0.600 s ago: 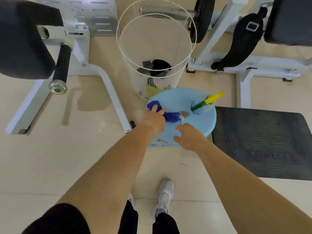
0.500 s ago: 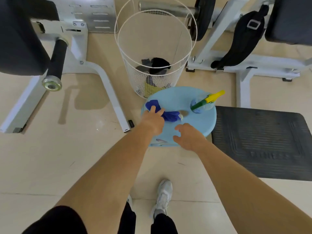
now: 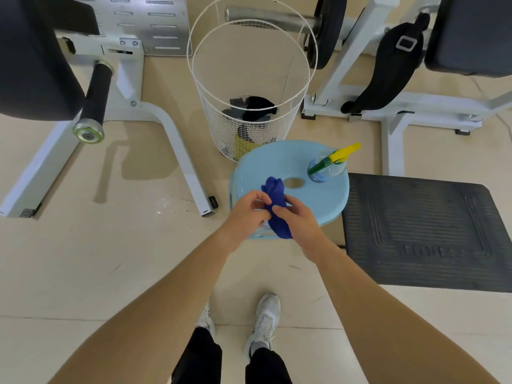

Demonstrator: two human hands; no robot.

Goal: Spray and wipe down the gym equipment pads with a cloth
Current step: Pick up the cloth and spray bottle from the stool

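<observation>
Cloth [image 3: 277, 209], dark blue and bunched, is held just above the near edge of the light blue stool [image 3: 318, 200]. It is pinched at its upper side by the left hand [image 3: 245, 214] and gripped by the curled fingers of the right hand [image 3: 297, 220], so the two hands are close together, with only the fabric between them. A loose end hangs below the hands and covers part of the stool's near rim.

A spray bottle [image 3: 328, 166] with a green and yellow head stands upright near the stool's far right rim, apart from the cloth. A round hole at the stool's centre is left bare between them.

A white wire basket [image 3: 249, 79] stands just behind the stool, its base partly hidden by the far rim. A ribbed black mat [image 3: 424, 231] lies just right of the stool. Bare tiled floor [image 3: 124, 259] is open to the left, as far as a white frame leg [image 3: 177, 151], and on the near side, where two white shoes [image 3: 264, 320] stand.

A black pad [image 3: 30, 59] far to the left of the stool is cut off by the picture's edge, as is a second pad [image 3: 471, 31] far to the right and behind it. The stool's legs are hidden beneath its seat and the hands. The dark and yellow things in the basket cannot be made out, and the raised lettering on the mat cannot be read.
</observation>
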